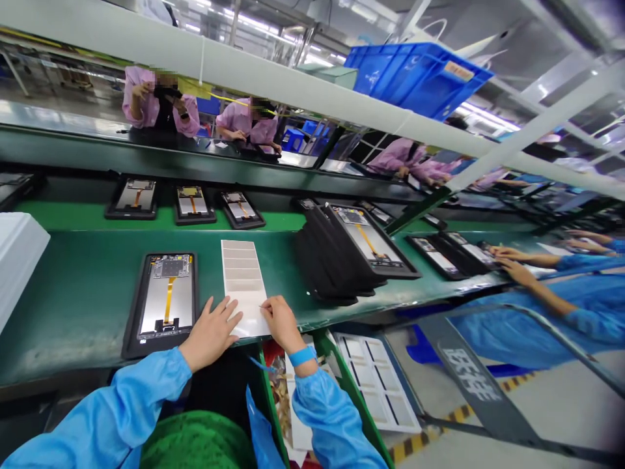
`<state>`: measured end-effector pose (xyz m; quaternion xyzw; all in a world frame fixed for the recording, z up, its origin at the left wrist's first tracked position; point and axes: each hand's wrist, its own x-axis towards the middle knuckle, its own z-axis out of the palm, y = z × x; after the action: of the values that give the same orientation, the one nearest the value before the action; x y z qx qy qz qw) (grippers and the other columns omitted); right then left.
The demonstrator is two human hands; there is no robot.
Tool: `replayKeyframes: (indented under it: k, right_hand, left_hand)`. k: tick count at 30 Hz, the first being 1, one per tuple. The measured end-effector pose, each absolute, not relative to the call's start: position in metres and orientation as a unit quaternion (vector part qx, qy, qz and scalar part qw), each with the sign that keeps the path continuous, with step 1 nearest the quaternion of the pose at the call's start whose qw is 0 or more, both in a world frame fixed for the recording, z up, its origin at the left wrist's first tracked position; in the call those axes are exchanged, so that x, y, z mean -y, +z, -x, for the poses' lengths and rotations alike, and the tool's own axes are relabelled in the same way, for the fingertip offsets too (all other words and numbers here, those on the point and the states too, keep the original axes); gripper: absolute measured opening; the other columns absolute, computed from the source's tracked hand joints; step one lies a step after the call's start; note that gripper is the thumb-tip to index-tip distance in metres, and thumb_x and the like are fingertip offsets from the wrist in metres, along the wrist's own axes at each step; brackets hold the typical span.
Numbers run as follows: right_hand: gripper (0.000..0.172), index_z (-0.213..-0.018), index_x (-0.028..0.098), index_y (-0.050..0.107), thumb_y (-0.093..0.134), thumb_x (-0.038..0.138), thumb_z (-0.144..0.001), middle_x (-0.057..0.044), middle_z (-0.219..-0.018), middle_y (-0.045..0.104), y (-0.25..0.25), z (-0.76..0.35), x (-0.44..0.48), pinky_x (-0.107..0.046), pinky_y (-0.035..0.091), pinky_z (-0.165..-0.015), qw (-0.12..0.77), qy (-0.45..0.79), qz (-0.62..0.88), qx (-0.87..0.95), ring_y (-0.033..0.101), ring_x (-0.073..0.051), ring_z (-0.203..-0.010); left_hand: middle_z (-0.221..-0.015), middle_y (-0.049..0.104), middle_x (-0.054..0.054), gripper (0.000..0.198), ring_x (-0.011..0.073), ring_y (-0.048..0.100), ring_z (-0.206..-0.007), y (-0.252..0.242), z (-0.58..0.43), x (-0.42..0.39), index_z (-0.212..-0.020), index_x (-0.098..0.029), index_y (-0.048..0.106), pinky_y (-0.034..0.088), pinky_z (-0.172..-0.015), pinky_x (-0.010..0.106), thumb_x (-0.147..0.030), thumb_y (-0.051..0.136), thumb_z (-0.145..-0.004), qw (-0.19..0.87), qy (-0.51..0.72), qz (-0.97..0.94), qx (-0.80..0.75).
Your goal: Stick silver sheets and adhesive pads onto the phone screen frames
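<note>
Two hands rest on the white card: left hand fingers spread open, right hand fingers curled, grip I can't confirm.

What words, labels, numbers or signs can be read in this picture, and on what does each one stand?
Nothing can be read with certainty: the orange-edged label on the blue plastic crate is too small, and the large white characters on the grey panel are too blurred and distorted.
</note>
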<state>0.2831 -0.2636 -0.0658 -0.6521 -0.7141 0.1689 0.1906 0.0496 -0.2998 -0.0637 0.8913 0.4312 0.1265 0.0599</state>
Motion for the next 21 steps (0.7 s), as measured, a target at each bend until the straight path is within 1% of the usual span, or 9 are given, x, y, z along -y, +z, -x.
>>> replayKeyframes:
  k: [3,5,7,11,15,18,21]
  right_hand:
    - [0.021,-0.102,0.017,0.066,0.053,0.009,-0.087,-0.008,-0.100,0.061,-0.070,-0.282,0.270,-0.034,0.050,-0.085,0.217,0.144,0.641,0.722,0.063,-0.020,-0.087]
    - [0.024,-0.105,0.017,0.067,0.049,0.010,-0.091,-0.010,-0.103,0.061,-0.073,-0.279,0.276,-0.035,0.050,-0.087,0.239,0.120,0.625,0.733,0.062,-0.022,-0.093]
    - [0.021,-0.099,0.018,0.067,0.047,0.013,-0.093,-0.010,-0.100,0.062,-0.074,-0.277,0.282,-0.035,0.049,-0.086,0.254,0.107,0.613,0.740,0.062,-0.023,-0.094]
    - [0.016,-0.088,0.020,0.063,0.049,0.019,-0.096,-0.007,-0.089,0.063,-0.066,-0.279,0.287,-0.035,0.048,-0.082,0.284,0.101,0.604,0.738,0.061,-0.022,-0.088]
    - [0.018,-0.089,0.020,0.061,0.049,0.029,-0.098,-0.007,-0.090,0.064,-0.037,-0.284,0.289,-0.035,0.047,-0.081,0.380,0.100,0.596,0.701,0.060,-0.022,-0.088]
    - [0.020,-0.091,0.020,0.063,0.054,0.037,-0.097,-0.005,-0.089,0.065,-0.010,-0.273,0.286,-0.032,0.047,-0.076,0.437,0.168,0.593,0.655,0.060,-0.020,-0.083]
    - [0.021,-0.093,0.020,0.063,0.058,0.041,-0.095,-0.004,-0.087,0.067,0.008,-0.240,0.274,-0.031,0.049,-0.075,0.433,0.297,0.551,0.648,0.062,-0.019,-0.080]
  left_hand:
    - [-0.155,0.044,0.010,0.054,0.0309,0.033,-0.145,-0.063,-0.051,0.300,-0.143,-0.026,0.050,0.028,-0.116,0.058,-0.045,0.058,-0.093,0.057,0.124,-0.891,-0.433]
    - [-0.155,0.043,0.010,0.054,0.0310,0.033,-0.145,-0.063,-0.052,0.300,-0.143,-0.026,0.050,0.028,-0.116,0.058,-0.045,0.058,-0.093,0.057,0.121,-0.892,-0.433]
    - [-0.155,0.043,0.010,0.054,0.0311,0.033,-0.145,-0.062,-0.052,0.300,-0.143,-0.026,0.050,0.028,-0.116,0.058,-0.044,0.058,-0.093,0.057,0.121,-0.892,-0.431]
    - [-0.155,0.044,0.011,0.054,0.0316,0.033,-0.146,-0.062,-0.051,0.301,-0.142,-0.025,0.051,0.028,-0.116,0.059,-0.042,0.060,-0.092,0.061,0.124,-0.892,-0.431]
    - [-0.153,0.045,0.012,0.054,0.0326,0.034,-0.145,-0.063,-0.052,0.299,-0.141,-0.024,0.051,0.029,-0.115,0.061,-0.041,0.062,-0.091,0.069,0.133,-0.889,-0.432]
    - [-0.151,0.047,0.014,0.054,0.0330,0.036,-0.144,-0.060,-0.054,0.299,-0.139,-0.021,0.052,0.028,-0.115,0.061,-0.040,0.063,-0.090,0.074,0.147,-0.889,-0.427]
    - [-0.147,0.050,0.017,0.055,0.0325,0.038,-0.142,-0.048,-0.046,0.306,-0.139,-0.016,0.050,0.023,-0.118,0.062,-0.041,0.062,-0.091,0.076,0.184,-0.893,-0.405]
